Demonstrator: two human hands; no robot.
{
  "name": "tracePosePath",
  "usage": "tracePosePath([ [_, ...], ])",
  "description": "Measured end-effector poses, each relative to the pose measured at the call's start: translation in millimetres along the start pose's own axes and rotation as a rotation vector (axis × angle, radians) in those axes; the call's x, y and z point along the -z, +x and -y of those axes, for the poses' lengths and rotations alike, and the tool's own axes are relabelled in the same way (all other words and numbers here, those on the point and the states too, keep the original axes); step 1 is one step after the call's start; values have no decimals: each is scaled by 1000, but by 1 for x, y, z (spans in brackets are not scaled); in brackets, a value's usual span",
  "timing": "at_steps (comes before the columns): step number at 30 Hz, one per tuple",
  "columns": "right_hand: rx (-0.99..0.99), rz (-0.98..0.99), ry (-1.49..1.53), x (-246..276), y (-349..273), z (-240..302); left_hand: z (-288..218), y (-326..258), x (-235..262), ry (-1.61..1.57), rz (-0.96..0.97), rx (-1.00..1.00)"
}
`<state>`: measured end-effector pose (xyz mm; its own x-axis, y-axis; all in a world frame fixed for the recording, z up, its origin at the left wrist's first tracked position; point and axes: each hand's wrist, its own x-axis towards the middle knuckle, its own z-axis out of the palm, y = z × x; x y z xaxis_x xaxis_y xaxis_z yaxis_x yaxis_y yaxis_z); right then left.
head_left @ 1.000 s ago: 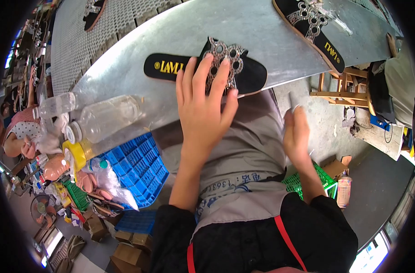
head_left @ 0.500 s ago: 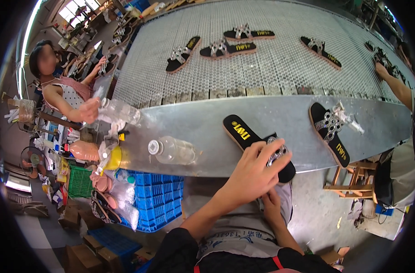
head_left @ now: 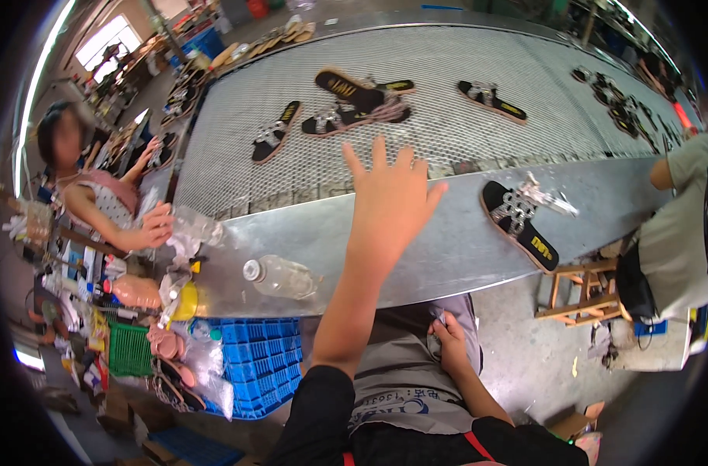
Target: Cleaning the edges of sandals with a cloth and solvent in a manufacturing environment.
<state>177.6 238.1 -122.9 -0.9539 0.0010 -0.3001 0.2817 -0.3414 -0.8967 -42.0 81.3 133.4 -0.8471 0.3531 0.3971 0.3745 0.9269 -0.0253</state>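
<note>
My left hand [head_left: 390, 198] reaches over the metal ledge with its fingers spread and nothing in it. Just beyond its fingertips, a black sandal [head_left: 349, 87] with a yellow-printed insole sits slightly blurred over other sandals on the mesh conveyor belt [head_left: 214, 155]; whether it touches them I cannot tell. A black sandal [head_left: 275, 133] with a silver strap lies left of that group. Close to my lap, my right hand [head_left: 452, 342] is closed around something small and greyish, its kind unclear. To the right on the ledge rests another sandal [head_left: 517, 225], beside a crumpled silvery tube [head_left: 554, 203].
A clear bottle [head_left: 280, 277] lies on the metal ledge [head_left: 439, 248] at left. A co-worker's hand [head_left: 156, 225] is by another bottle [head_left: 195, 224]. Below stand a blue crate [head_left: 265, 361] and a green basket [head_left: 129, 349]. A wooden stool [head_left: 583, 295] is at right.
The sandal under my left hand has left the near ledge and is now over the belt group. My left hand has moved forward and opened. The view has shifted.
</note>
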Motion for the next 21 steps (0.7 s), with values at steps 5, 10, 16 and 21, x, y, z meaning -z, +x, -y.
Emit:
tracePosePath([
  [5,-4,-128,108,-18,-11,29,-43,-122,-6,-673,297,-450],
  [10,190,-57,-317,-18,-21,77,-31,-230,4,-910,491,-464],
  [16,629,-129,-583,-83,10,168,7,-278,40,-829,211,-150],
  [21,983,-23,-981,-127,90,189,10,-280,44,-857,-9,3],
])
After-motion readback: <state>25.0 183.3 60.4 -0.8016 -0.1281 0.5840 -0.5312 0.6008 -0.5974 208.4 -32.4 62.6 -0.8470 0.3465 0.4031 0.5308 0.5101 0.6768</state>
